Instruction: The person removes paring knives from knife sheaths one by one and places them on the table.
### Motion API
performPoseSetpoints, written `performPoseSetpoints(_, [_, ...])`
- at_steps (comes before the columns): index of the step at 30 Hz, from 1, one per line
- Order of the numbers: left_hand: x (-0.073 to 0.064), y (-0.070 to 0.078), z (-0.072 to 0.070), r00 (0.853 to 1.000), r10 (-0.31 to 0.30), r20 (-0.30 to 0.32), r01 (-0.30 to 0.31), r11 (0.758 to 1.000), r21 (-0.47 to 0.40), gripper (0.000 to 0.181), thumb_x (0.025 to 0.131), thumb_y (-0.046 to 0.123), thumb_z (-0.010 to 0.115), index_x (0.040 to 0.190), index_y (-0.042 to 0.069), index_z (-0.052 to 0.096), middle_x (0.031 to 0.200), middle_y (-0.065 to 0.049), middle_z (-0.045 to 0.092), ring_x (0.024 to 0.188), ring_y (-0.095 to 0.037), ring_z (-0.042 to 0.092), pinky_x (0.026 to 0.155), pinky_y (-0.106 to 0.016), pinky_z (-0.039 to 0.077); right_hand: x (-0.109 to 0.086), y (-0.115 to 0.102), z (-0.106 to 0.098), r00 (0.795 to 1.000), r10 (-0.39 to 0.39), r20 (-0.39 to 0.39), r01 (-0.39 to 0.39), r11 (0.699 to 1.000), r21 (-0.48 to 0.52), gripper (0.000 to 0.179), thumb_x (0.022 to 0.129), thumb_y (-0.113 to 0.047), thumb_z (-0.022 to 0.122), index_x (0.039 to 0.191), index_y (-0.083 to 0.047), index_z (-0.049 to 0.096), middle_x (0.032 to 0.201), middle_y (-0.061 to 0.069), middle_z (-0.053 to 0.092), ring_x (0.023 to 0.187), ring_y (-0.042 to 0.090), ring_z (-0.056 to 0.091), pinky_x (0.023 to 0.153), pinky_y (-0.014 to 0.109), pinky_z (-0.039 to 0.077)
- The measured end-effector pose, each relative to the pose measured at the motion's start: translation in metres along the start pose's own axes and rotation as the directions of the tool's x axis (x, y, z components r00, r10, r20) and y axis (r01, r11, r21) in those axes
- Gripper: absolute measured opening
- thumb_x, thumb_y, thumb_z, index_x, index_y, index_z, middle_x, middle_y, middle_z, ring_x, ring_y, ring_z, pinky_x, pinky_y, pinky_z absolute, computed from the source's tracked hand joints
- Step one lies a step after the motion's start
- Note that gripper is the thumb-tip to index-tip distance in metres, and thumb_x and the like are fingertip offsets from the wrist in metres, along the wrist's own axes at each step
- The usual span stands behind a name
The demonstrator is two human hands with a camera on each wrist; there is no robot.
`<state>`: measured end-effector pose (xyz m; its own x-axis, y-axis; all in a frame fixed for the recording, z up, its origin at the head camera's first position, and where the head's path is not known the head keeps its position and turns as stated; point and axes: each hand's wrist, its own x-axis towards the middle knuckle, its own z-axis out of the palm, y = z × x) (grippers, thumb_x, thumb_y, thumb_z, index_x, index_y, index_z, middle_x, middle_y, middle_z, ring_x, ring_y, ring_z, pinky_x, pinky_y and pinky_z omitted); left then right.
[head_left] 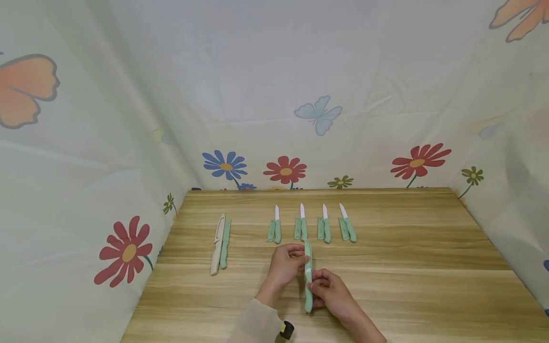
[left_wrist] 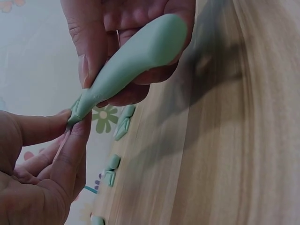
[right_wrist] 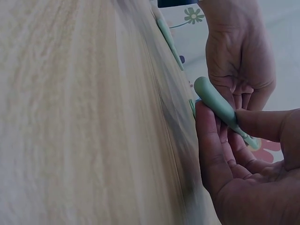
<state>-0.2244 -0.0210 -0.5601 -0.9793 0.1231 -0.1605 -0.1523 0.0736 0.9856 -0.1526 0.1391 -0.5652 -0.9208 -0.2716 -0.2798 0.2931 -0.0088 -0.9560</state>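
Upright over the table's near part, a green-handled knife (head_left: 308,290) is held between both hands, handle toward the person and its green sheath (head_left: 308,252) pointing away. My left hand (head_left: 285,263) pinches the sheath between thumb and fingers. The right hand (head_left: 333,289) grips the handle from the right side, thumb on top. In the left wrist view the handle (left_wrist: 136,54) appears large, with the left fingertips (left_wrist: 63,122) right at the junction of sheath and handle. The right wrist view shows the handle's rounded end (right_wrist: 206,89) sticking out past the right fingers.
Several small knives (head_left: 326,228) with pale blades and green handles lie in a row behind the hands, each beside its green sheath (head_left: 297,228). At the left lie a cream sheathed knife (head_left: 217,250) and a green sheathed knife (head_left: 225,247). A flowered curtain (head_left: 257,95) surrounds the wooden table (head_left: 407,262).
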Motion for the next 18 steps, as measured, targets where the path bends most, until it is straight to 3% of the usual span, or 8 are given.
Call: performPoseSetpoints(18, [0.0035, 0.0025, -0.0029, 0.999, 0.002, -0.036, -0.002, 1.0, 0.002, 0.027, 0.09, -0.001, 0.075, 0.117, -0.004, 0.073, 0.092, -0.009, 0.072, 0.083, -0.013, 0.073, 0.077, -0.036, 0.066, -0.0065, 0.0019, 0.0015, 0.997, 0.03, 0.065, -0.03, 1.0, -0.009, 0.03, 0.102, -0.006, 0.06, 0.124, 0.01, 0.048, 0.095, 0.007, 0.062, 0.078, 0.019, 0.067, 0.073, 0.041, 0.065])
